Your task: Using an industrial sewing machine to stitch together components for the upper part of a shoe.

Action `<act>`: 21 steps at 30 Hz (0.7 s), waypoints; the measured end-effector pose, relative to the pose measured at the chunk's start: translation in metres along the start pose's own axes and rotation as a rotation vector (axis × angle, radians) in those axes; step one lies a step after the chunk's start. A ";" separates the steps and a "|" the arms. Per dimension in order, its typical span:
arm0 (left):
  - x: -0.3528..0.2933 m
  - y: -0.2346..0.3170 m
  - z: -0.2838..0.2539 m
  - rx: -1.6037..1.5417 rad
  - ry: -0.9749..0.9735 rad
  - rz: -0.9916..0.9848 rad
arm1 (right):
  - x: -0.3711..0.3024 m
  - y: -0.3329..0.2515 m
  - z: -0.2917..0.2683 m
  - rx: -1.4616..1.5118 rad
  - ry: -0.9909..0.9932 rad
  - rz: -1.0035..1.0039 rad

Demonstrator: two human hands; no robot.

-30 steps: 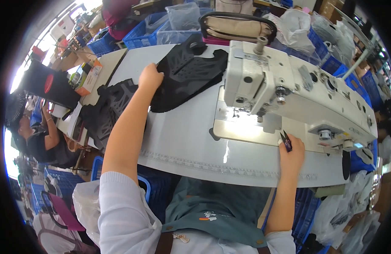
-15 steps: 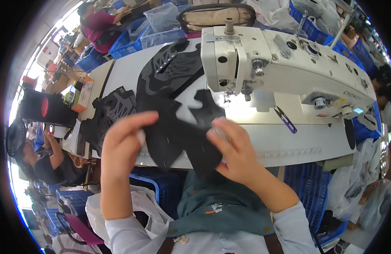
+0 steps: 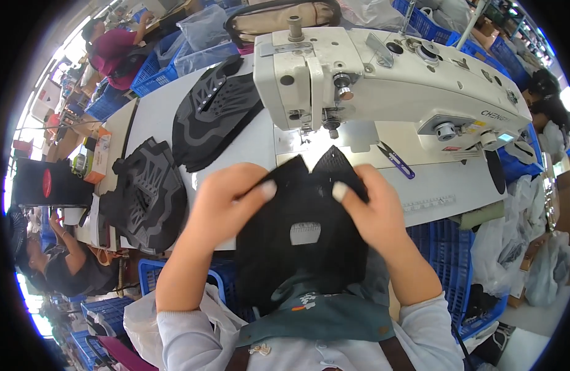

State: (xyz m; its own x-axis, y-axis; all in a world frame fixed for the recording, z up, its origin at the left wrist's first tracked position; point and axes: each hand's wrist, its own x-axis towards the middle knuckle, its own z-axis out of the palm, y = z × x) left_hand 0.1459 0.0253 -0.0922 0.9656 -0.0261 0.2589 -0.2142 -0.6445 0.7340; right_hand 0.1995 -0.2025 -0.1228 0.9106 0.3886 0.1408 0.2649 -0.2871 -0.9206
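A black shoe upper (image 3: 266, 247) is spread flat between my hands, over the near edge of the sewing table. My left hand (image 3: 229, 201) is closed on its left side, thumb on top. Across from it, my right hand (image 3: 377, 207) grips the right side, also with the thumb on top. Both fingers' undersides are hidden by the fabric. Its two pointed ends aim at the white sewing machine (image 3: 285, 80), just short of the needle area. Through a cut-out in the middle, the ruler on the table edge shows.
Two groups of patterned black uppers lie to the left, a far one (image 3: 217, 117) and a near stack (image 3: 146, 198). Purple-handled thread snips (image 3: 399, 162) rest right of the needle. Blue crates (image 3: 442, 260) stand below the table. Two people work at the left.
The black upper has been turned and spread out, and now hangs nearer my body. Both hands have moved to its sides. My view has shifted slightly right.
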 end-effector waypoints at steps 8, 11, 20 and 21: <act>0.042 -0.093 0.081 -0.125 0.052 -0.240 | 0.060 0.091 0.032 -0.162 0.030 0.001; 0.046 -0.077 0.072 0.029 -0.084 -0.322 | 0.065 0.084 0.028 -0.254 -0.006 -0.003; 0.072 -0.096 0.067 0.066 -0.255 -0.365 | 0.106 0.087 0.021 -0.463 -0.433 0.166; 0.074 -0.095 0.066 0.076 -0.293 -0.401 | 0.109 0.086 0.021 -0.462 -0.440 0.172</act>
State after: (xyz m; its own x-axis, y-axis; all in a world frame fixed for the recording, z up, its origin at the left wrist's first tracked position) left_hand 0.2473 0.0342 -0.1844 0.9730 0.0287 -0.2290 0.1829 -0.7010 0.6893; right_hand 0.3146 -0.1670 -0.1943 0.7633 0.5972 -0.2462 0.3255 -0.6848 -0.6520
